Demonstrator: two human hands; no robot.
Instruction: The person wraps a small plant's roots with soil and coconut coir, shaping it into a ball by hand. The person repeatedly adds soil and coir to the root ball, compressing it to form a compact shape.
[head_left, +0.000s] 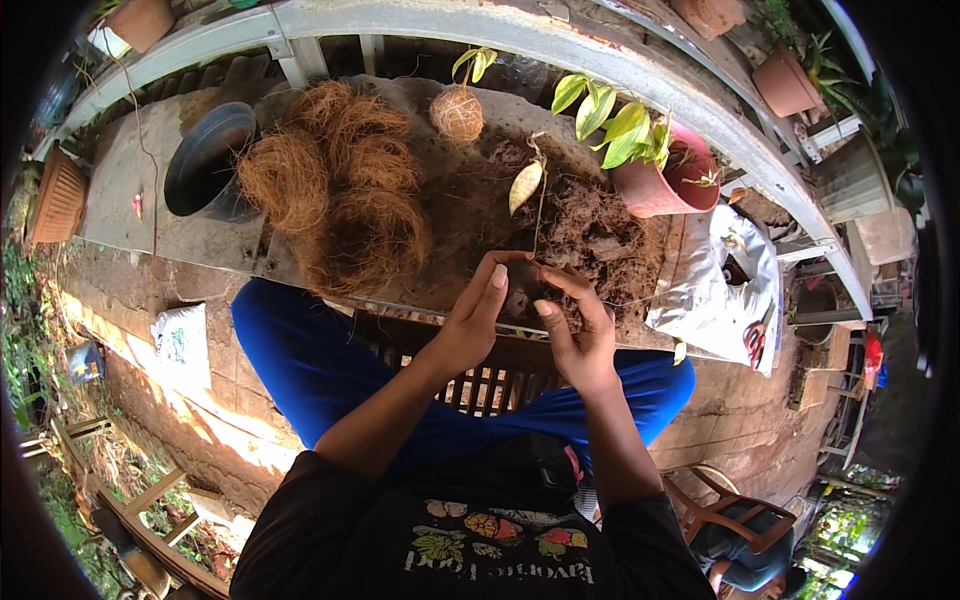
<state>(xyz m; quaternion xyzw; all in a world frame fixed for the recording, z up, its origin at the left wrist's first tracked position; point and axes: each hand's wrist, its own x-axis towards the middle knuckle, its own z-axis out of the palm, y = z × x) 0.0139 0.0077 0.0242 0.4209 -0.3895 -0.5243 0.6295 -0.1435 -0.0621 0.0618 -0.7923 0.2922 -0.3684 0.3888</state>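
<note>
My left hand (477, 309) and my right hand (583, 324) cup a dark, moist ball of soil (527, 279) between them, just above the near edge of the table. A thin plant stem (539, 217) rises from the ball and carries one pale speckled leaf (525, 187). Thumbs and fingertips of both hands press on the ball's sides. Behind it spreads a heap of loose brown potting soil (600, 225). To the left sit several tangled bundles of coconut fibre (371, 225). Farther back stands a fibre-wrapped ball (457, 116) with a leafy shoot.
A black plastic pot (210, 169) lies tilted at the left. On the right are a pink pot (660, 191) with a leafy plant, a silvery-white plastic bag (705, 300) and scissors (754, 337). A metal rail (450, 21) runs behind. Another person (754, 551) is near a brown chair (739, 510).
</note>
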